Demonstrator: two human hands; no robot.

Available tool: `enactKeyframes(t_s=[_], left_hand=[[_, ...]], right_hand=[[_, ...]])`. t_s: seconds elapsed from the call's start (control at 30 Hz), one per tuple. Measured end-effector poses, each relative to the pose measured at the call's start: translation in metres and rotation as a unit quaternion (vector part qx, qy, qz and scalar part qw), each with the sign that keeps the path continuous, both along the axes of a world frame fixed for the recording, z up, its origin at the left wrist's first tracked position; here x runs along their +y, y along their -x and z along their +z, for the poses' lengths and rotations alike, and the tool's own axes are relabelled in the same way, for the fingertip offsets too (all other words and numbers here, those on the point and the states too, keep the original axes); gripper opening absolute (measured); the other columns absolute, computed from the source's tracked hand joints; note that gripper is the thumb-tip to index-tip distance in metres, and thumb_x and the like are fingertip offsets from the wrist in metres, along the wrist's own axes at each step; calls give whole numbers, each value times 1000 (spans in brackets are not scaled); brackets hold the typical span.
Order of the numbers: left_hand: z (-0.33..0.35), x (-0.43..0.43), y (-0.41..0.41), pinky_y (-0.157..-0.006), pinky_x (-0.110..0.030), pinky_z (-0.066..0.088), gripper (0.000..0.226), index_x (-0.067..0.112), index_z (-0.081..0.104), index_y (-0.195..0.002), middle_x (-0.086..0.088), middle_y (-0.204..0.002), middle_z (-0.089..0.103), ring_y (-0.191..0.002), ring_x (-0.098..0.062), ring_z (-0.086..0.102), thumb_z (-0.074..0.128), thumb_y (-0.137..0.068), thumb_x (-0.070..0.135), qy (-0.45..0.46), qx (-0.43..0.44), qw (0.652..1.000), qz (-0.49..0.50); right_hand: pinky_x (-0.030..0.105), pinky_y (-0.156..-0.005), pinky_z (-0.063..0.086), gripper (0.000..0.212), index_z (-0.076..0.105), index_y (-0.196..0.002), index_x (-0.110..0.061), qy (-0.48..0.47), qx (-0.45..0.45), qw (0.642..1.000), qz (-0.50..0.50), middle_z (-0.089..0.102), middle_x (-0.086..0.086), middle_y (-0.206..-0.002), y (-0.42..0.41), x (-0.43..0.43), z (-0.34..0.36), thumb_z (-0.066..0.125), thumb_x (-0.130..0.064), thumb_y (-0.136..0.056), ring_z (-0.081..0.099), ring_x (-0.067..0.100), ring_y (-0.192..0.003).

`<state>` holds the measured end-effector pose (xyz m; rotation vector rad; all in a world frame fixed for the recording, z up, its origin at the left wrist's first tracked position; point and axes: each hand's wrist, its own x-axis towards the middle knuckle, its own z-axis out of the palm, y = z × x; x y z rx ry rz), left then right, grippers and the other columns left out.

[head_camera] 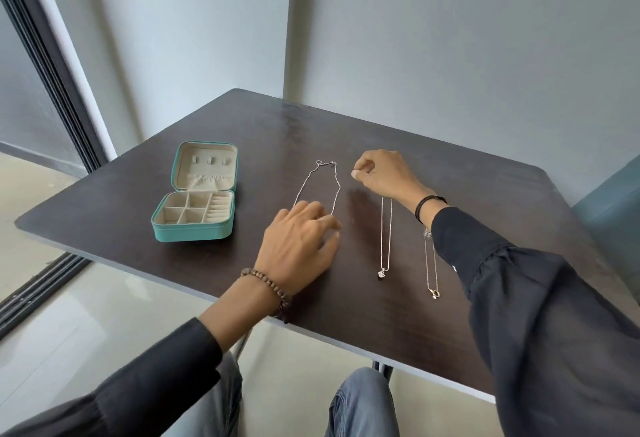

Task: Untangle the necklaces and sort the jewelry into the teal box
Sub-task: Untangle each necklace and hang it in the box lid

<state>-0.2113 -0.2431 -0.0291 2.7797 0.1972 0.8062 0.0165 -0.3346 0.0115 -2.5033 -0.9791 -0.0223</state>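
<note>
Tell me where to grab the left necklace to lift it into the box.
Pinch the left necklace at its clasp, the far end, coming down from above. The chain lies flat on the table in a long loop, and that end is bare; the left hand covers the near end. The right hand is busy pinching the middle necklace.

Table: dark brown wooden tabletop [485, 194] set in a pale wall corner.
Box: teal zip-around jewelry box [194, 232], lid open, beige lining, on the left.
Left chain: thin silver loop necklace [304, 187] right of the box; left hand [298, 242] rests relaxed fingers on its near end.
Middle chain: silver pendant necklace [382, 235]; right hand [384, 175] pinches its far end.
Right chain: fine ring-ended necklace [429, 263], just beside the dark sleeve [519, 298].
</note>
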Motion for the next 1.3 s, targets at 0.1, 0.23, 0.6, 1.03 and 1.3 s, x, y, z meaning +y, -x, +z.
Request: enactKeyframes(t_s=[0.1,0.23,0.6,1.03,1.3], left_hand=[[-5,14,-1,-81,-31,43,30,29,70,-107,11,-109,64,-105,-15,58,46,-95,43,23,41,999,4],[-17,23,-2,-92,-30,39,32,29,64,-120,13,-127,57,-118,-13,52,46,-99,45,46,64,996,-31],[-24,35,-2,-94,-34,43,23,27,70,-113,14,-124,61,-112,-11,54,58,-96,34,149,34,986,-68],[-15,36,0,-91,-30,47,19,22,73,-107,10,-106,67,-93,-8,60,61,-92,25,213,30,974,-73],[41,27,-6,-88,-13,47,24,15,67,-120,4,-108,72,-99,-8,66,58,-98,20,369,-85,925,-23]], right_hand=[[26,-86,47,19,73,-106,-13,15,12,1000,4,74,5,-104,0,22,0,66,-24,-92,66,22,-101],[34,-104,45,35,62,-134,-11,42,30,999,7,67,11,-128,-5,49,-1,56,-22,-101,59,29,-123],[31,-76,51,9,78,-84,-14,75,-23,997,-21,76,10,-94,-8,64,-1,72,-17,-89,70,32,-95],[23,-73,53,7,63,-95,-10,-207,220,953,31,72,4,-79,28,36,28,67,-15,-97,68,14,-72],[28,-84,57,28,65,-123,5,-168,353,899,197,70,5,-89,68,-3,80,61,-11,-101,66,15,-81]])
